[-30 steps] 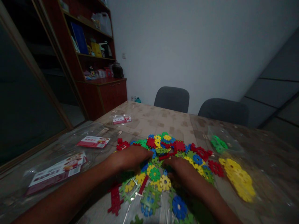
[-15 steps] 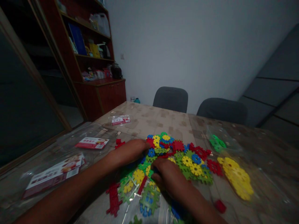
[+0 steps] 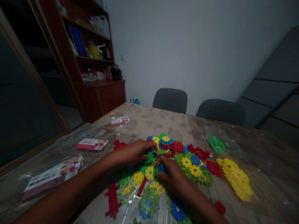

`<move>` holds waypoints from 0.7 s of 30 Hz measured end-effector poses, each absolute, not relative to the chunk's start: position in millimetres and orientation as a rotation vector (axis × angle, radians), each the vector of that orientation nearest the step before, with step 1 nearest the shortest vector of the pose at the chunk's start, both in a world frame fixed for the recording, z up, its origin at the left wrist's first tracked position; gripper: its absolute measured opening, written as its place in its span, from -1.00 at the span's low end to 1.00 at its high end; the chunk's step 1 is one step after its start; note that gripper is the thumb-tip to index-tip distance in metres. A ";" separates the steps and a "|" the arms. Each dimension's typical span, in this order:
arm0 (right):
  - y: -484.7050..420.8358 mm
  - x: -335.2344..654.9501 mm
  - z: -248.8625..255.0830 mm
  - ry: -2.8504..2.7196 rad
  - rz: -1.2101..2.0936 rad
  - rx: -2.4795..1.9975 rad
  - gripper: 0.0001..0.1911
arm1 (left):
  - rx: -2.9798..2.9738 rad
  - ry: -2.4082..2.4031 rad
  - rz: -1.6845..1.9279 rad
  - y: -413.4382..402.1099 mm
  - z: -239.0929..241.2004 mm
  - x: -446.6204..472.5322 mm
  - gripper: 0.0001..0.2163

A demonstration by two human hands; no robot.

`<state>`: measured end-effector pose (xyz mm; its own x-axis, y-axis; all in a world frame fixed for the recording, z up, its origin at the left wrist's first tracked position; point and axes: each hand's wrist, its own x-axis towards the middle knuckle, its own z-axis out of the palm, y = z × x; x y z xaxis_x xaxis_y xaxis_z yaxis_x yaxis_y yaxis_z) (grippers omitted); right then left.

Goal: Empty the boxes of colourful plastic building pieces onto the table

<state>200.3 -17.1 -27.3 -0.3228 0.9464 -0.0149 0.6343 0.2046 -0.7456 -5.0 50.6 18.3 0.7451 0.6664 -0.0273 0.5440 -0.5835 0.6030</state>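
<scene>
A pile of plastic gear-shaped building pieces (image 3: 138,178) in yellow, green, blue and red spreads over the table in front of me. My left hand (image 3: 136,151) reaches into its far left side, thumb and fingers apart above green and blue pieces. Close beside it, my right hand (image 3: 171,170) has thumb and fingers curled around blue and green gear pieces (image 3: 161,169), partly hidden by the fingers. A red strip (image 3: 142,186) and a green square piece (image 3: 149,199) lie on clear plastic nearer me.
Clear packets with printed cards (image 3: 92,144) lie on the left of the patterned table (image 3: 161,119). To the right are a bag of yellow pieces (image 3: 237,179), a bag with green pieces (image 3: 216,144) and a small red block (image 3: 220,207). Grey chairs (image 3: 170,100) stand behind.
My left hand's fingers have spread from near a red piece, uncovering green ones. My right hand has shifted slightly, and blue and green pieces now show at its fingertips.
</scene>
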 end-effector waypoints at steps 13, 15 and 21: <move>-16.8 212.6 -21.3 -1.700 1.107 -1.281 -0.85 | 2.066 0.902 0.463 40.0 4.6 15.4 -0.68; -16.6 215.4 -19.6 -1.675 1.149 -1.268 -0.84 | 2.101 0.889 0.490 38.9 7.0 16.5 -0.73; -19.8 217.6 -21.0 -1.671 1.143 -1.265 -0.86 | 2.035 0.820 0.440 37.3 1.0 22.8 -0.69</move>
